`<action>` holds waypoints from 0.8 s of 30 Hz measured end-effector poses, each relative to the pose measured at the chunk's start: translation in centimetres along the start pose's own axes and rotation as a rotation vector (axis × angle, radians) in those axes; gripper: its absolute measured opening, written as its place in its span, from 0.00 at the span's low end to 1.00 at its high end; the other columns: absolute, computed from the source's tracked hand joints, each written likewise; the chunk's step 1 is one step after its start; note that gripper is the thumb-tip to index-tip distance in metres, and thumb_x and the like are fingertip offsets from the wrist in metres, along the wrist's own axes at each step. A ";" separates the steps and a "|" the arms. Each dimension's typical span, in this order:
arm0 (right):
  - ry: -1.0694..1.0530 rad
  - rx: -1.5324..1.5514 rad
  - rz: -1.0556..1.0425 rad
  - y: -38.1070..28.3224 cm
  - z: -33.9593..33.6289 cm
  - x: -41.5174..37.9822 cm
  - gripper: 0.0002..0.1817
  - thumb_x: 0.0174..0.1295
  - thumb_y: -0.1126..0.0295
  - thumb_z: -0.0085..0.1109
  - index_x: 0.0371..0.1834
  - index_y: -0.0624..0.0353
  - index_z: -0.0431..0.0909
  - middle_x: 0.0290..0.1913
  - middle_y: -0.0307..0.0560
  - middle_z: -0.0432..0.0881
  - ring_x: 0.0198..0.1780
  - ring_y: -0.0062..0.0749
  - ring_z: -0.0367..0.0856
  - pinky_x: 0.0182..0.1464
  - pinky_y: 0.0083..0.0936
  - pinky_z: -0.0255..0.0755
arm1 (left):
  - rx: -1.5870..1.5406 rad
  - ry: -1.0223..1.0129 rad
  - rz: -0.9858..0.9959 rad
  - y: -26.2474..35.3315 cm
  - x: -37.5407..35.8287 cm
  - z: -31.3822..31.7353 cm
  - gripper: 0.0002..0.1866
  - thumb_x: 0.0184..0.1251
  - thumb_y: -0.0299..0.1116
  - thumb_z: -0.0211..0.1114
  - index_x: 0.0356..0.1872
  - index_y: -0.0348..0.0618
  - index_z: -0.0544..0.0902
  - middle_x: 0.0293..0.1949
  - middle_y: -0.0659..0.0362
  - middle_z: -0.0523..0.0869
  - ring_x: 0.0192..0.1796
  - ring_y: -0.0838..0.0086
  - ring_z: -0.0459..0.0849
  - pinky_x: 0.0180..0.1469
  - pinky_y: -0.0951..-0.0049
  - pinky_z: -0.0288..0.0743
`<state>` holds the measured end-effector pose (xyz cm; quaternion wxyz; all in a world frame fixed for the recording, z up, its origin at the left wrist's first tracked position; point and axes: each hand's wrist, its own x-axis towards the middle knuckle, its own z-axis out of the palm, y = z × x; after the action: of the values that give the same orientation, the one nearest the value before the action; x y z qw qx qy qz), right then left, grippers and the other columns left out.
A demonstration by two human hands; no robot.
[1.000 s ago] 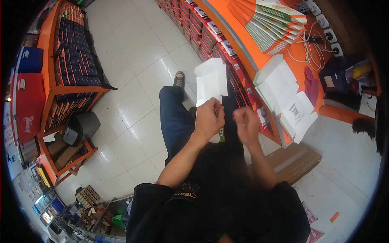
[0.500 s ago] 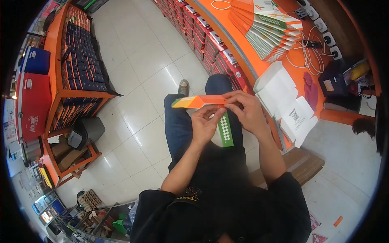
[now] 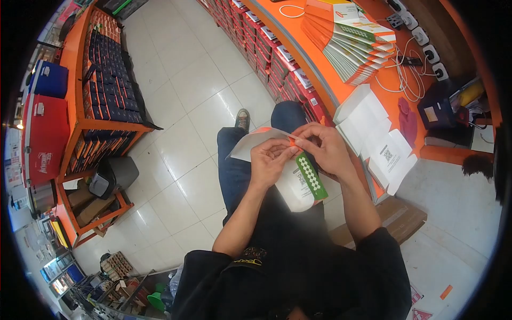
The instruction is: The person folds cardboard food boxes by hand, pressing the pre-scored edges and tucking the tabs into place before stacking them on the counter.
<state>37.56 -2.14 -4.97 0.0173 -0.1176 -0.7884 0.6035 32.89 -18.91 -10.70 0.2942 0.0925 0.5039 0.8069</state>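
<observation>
A partly folded cardboard carton (image 3: pixel 294 188) hangs over my lap, with white panels and a green side strip (image 3: pixel 311 177) bearing a white diamond pattern. My left hand (image 3: pixel 271 160) pinches it by an orange flap near the middle, thumb against fingertips. Close by on the right, my right hand (image 3: pixel 324 148) grips the same orange part between thumb and fingers. One whitish panel (image 3: pixel 250 143) sticks out beyond my left hand. The exact fold under my fingertips is hidden.
On the orange counter (image 3: pixel 290 42) lie a fanned stack of flat cartons (image 3: pixel 349 45), white cables (image 3: pixel 405 80) and a pink cloth (image 3: pixel 407 122). An unfolded white carton (image 3: pixel 368 114) overhangs its edge. Boxed shelves (image 3: pixel 106 80) stand left; a brown box (image 3: pixel 381 221) lies right.
The carton has turned in my hands: its white inner side now shows, and the green strip has swung right and lower. Both hands keep their pinch at nearly the same spot.
</observation>
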 end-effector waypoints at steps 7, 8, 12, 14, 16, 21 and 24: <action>0.020 -0.050 -0.081 0.7 0.7 -0.4 0.07 0.60 0.69 0.69 0.37 0.60 0.88 0.45 0.42 0.87 0.28 0.16 0.74 0.28 0.15 0.64 | 0.009 0.083 0.064 -0.7 -0.3 -0.2 0.09 0.62 0.13 0.68 0.43 0.27 0.82 0.41 0.49 0.88 0.43 0.69 0.89 0.50 0.72 0.87; 0.018 -0.050 -0.082 0.6 0.9 -0.6 0.07 0.60 0.69 0.69 0.37 0.60 0.88 0.45 0.42 0.87 0.28 0.16 0.74 0.28 0.15 0.64 | 0.106 0.107 0.099 -0.7 -0.3 -0.3 0.10 0.61 0.13 0.68 0.43 0.27 0.81 0.40 0.49 0.88 0.43 0.68 0.89 0.50 0.72 0.87; 0.066 -0.057 -0.085 0.2 0.9 -0.8 0.06 0.60 0.71 0.69 0.38 0.59 0.88 0.41 0.43 0.87 0.31 0.15 0.75 0.29 0.15 0.63 | 0.075 0.120 0.079 -0.8 -0.1 -0.6 0.09 0.61 0.13 0.67 0.43 0.27 0.81 0.39 0.50 0.88 0.42 0.69 0.89 0.49 0.73 0.87; 0.066 -0.040 -0.093 0.0 0.9 -0.9 0.06 0.61 0.71 0.68 0.39 0.59 0.88 0.40 0.43 0.87 0.30 0.15 0.74 0.30 0.15 0.62 | 0.023 0.058 0.087 -0.5 0.0 -0.8 0.09 0.62 0.12 0.66 0.42 0.27 0.80 0.40 0.50 0.87 0.43 0.69 0.88 0.49 0.73 0.87; 0.084 -0.037 -0.027 -0.1 1.2 -0.7 0.06 0.61 0.71 0.68 0.39 0.60 0.88 0.38 0.44 0.88 0.34 0.21 0.78 0.34 0.19 0.68 | 0.046 0.060 0.122 0.1 -0.1 -0.4 0.08 0.62 0.12 0.66 0.42 0.27 0.80 0.41 0.50 0.86 0.45 0.69 0.87 0.49 0.72 0.86; 0.115 -0.108 -0.210 1.0 2.6 -0.9 0.06 0.60 0.72 0.68 0.37 0.64 0.86 0.43 0.49 0.87 0.41 0.35 0.83 0.44 0.30 0.75 | 0.035 0.050 0.122 0.0 -0.2 -0.7 0.10 0.63 0.12 0.65 0.44 0.27 0.79 0.45 0.50 0.83 0.50 0.70 0.84 0.51 0.72 0.85; 0.169 -0.079 -0.301 1.6 3.8 -1.5 0.07 0.58 0.73 0.70 0.36 0.65 0.85 0.44 0.51 0.87 0.45 0.40 0.85 0.47 0.33 0.77 | 0.006 0.010 0.137 0.2 -0.5 -1.5 0.12 0.65 0.11 0.61 0.48 0.29 0.77 0.46 0.54 0.81 0.52 0.72 0.82 0.57 0.70 0.82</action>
<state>38.64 -5.66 -7.40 0.1690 -0.0494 -0.8158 0.5508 32.59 -20.40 -11.15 0.2356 0.1236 0.5003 0.8240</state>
